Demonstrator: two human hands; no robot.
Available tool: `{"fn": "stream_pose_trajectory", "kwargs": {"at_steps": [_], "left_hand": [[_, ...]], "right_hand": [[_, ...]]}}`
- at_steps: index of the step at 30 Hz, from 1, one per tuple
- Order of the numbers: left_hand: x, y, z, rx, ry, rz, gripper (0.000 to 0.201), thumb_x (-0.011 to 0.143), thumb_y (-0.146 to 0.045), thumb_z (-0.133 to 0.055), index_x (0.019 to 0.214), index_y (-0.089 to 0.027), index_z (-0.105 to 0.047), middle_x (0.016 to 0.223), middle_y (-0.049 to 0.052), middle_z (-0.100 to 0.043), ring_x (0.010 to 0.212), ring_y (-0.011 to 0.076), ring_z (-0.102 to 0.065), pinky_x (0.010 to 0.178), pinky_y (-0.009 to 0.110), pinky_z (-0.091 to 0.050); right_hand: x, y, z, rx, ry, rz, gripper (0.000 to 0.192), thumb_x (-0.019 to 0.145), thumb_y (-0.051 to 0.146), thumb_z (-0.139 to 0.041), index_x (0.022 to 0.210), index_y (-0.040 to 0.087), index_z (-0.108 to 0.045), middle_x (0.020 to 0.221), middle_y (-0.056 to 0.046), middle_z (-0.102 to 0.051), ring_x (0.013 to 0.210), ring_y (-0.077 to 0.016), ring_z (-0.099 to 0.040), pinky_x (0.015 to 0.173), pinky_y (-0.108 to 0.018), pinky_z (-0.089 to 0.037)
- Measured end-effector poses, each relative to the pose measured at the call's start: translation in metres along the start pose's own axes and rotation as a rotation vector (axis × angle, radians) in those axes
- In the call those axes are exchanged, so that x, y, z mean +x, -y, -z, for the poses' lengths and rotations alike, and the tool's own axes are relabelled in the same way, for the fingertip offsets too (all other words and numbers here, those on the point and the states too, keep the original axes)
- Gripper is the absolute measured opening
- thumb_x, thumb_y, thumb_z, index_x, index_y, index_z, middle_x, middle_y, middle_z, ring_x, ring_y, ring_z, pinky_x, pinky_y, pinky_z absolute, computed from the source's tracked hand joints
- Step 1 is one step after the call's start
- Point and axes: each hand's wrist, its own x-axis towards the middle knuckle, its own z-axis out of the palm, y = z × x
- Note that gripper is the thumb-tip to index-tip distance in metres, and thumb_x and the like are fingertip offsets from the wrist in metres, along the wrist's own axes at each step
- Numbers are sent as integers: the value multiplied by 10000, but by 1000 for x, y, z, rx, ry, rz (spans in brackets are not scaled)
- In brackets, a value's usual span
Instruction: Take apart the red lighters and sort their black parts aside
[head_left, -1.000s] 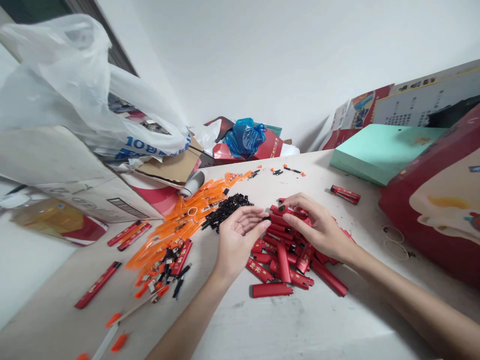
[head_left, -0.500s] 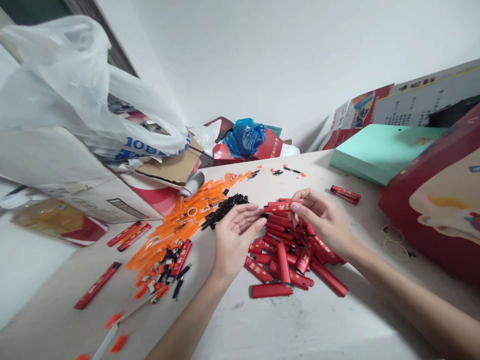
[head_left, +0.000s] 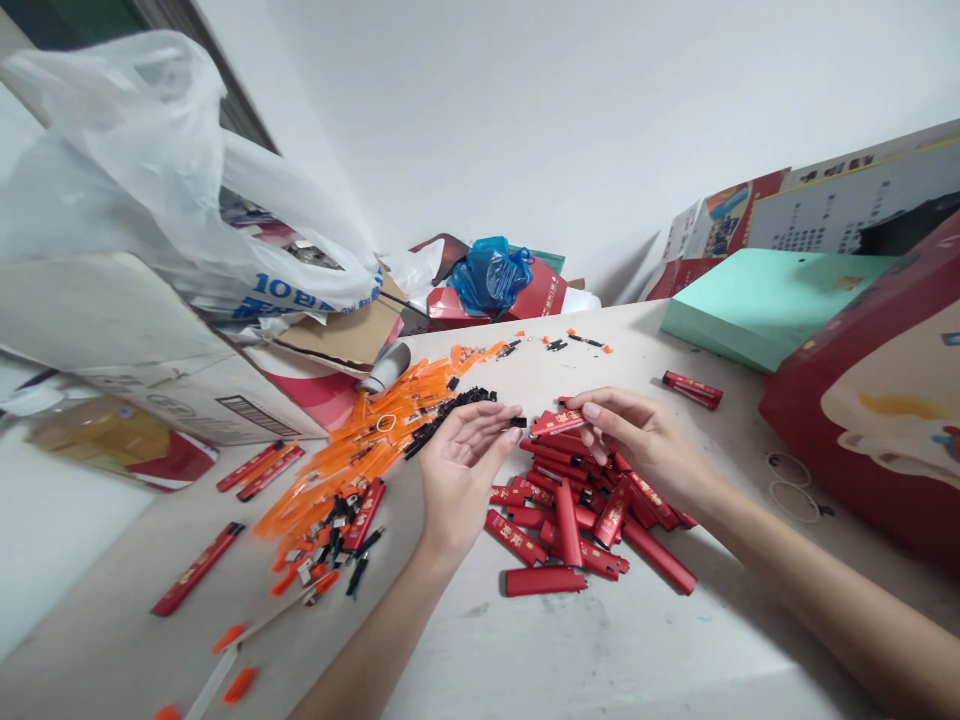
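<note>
In my right hand [head_left: 637, 432], thumb and fingers pinch one end of a flat red casing [head_left: 553, 423] with gold characters. Its other end points toward my left hand [head_left: 463, 462], which pinches a small black plastic piece [head_left: 517, 423] between thumb and fingertip. A narrow gap separates the piece from the casing. Beneath both hands lies a heap of similar red casings [head_left: 568, 525], some with gold print and notched ends. Just behind my left hand is a pile of small black parts [head_left: 442, 420].
Orange translucent strips [head_left: 360, 440] spread over the table's left side, with small metal and black parts [head_left: 330, 545] before them. A cardboard box [head_left: 142, 350] and white plastic bag [head_left: 112, 150] stand left. A mint-green box [head_left: 772, 305] and red bag [head_left: 870, 420] stand right.
A small black piece now shows in my left fingertips, apart from the casing's end. My left hand has shifted slightly left, and the casing in my right hand has tilted.
</note>
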Motion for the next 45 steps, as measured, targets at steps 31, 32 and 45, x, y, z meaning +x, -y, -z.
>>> {"fn": "stream_pose_trajectory", "kwargs": {"at_steps": [31, 32, 45], "left_hand": [[-5, 0, -4, -31, -30, 5, 281, 736, -213, -859, 955, -178, -688, 948, 35, -748, 878, 173, -754, 811, 253, -621], [-5, 0, -4, -35, -35, 1, 274, 735, -209, -860, 947, -178, -689, 941, 31, -745, 870, 167, -753, 807, 247, -620], [-2, -3, -5, -16, -79, -20, 271, 727, -211, -860, 940, -171, -697, 939, 46, -755, 893, 191, -759, 855, 296, -630]], "right_hand": [[-2, -4, -3, 56, -14, -71, 298, 904, 520, -698, 899, 224, -737, 764, -29, -711, 750, -199, -684, 739, -350, -527], [-2, -3, -4, 70, -1, -84, 295, 896, 518, -709, 906, 225, -739, 772, -31, -716, 759, -200, -692, 736, -345, -530], [-8, 7, -8, -167, 76, -10, 372, 946, 534, -633, 721, 238, -651, 672, -4, -633, 558, -145, -570, 545, -294, -476]]}}
